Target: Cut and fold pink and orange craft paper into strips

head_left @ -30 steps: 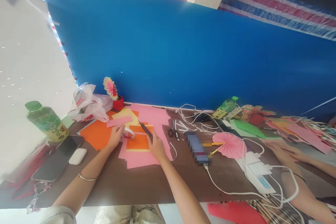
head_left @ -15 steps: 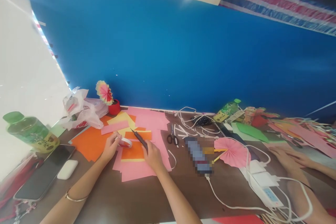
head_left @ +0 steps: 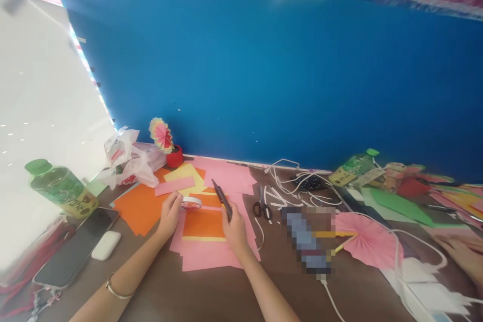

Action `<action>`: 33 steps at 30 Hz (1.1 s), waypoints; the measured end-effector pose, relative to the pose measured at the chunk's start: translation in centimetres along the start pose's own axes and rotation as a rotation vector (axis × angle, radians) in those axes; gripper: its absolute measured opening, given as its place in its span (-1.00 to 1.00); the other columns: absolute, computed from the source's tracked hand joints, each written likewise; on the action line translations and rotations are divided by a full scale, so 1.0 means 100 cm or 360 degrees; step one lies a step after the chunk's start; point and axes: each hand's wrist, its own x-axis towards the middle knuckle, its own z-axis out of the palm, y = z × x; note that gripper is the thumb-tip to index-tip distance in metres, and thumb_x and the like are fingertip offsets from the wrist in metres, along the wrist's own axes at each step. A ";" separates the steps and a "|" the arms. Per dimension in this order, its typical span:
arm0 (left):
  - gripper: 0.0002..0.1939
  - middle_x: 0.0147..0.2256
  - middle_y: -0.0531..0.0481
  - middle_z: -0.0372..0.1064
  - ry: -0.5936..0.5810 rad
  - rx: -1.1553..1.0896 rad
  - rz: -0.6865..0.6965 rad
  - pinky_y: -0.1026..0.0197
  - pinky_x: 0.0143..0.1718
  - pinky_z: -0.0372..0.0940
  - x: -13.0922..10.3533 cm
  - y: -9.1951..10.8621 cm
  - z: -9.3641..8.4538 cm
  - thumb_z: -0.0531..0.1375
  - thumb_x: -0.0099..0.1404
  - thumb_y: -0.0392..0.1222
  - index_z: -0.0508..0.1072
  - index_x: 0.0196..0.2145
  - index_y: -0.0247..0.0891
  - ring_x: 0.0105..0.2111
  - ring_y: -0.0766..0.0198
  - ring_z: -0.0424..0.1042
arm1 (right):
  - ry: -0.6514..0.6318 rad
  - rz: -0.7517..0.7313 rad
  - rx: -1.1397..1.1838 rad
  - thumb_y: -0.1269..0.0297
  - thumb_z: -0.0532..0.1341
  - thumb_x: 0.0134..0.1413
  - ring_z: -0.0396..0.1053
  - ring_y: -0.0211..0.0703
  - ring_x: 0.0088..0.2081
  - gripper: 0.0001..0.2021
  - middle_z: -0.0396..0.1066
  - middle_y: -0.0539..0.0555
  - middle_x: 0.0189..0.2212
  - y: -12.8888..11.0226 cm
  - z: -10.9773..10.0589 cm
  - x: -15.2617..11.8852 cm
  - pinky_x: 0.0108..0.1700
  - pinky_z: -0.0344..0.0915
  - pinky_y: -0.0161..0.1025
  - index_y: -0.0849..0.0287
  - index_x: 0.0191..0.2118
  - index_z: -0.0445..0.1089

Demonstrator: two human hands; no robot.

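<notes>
My left hand pinches a roll of white tape by its edge, above the sheets of paper. In my right hand is a slim black utility knife, its narrow end pointing up and away. Under both hands lie pink sheets, with an orange sheet with pale yellow edges on top. A pink strip rests over yellow paper beyond my left hand. More orange paper spreads to the left. Black-handled scissors lie right of the pink sheets.
On the left are a green-capped bottle, a phone, a white case and a plastic bag. A paper flower stands in a red pot. Rightward lie white cables, a pink paper fan and another person's hand.
The view has shifted, so the table's things sit further right. The knife in my right hand has swung to point more steeply upward, away from the tape roll. My left hand keeps its hold.
</notes>
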 end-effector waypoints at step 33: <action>-0.59 -0.60 0.06 -0.01 -0.0183 -0.0130 0.0182 0.21 -0.46 0.04 0.054 -0.021 0.028 0.06 0.18 -0.01 0.06 -0.71 -0.23 -0.53 0.32 0.07 | 0.0058 -0.0311 0.0114 0.15 0.11 0.06 0.49 -0.08 -0.28 -0.70 0.51 0.14 -0.28 0.001 -0.038 -0.012 -0.20 0.43 -0.24 0.15 -0.10 0.35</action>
